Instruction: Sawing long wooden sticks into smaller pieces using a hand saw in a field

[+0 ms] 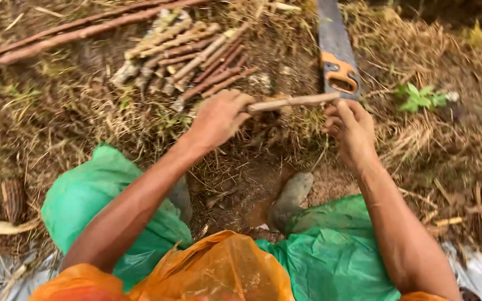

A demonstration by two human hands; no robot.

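Two hands meet over one short stick, and from my remote seat that is the centre of everything. Taking the big things first: the ground (57, 111) is bare damp soil under a mat of dry straw and dead grass, open air, no floor or bench. Green plastic sheeting (85, 200) wraps both legs and an orange plastic cover (218, 267) lies across the lap, I judge to keep mud and wet off. A muddy boot (291, 198) is planted in a small scraped hollow of wet earth between the knees.

Long thin poles (57, 36) lie slantwise along the top left. Just right of them sits a pile of cut sticks (191, 56), all laid roughly parallel, near the left hand, which looks to me like sorted stock kept within reach. A handsaw (336, 50) with an orange grip lies flat on the straw above the right hand, blade pointing away, handle nearest the hand so it can be picked up easily.

My left hand (218, 117) is closed round one end of the stick (294, 101), holding it level just above the ground. My right hand (352, 128) sits under the stick's far end with the fingers curled; whether it grips or only steadies I cannot tell. A small green seedling (419, 97) grows to the right.
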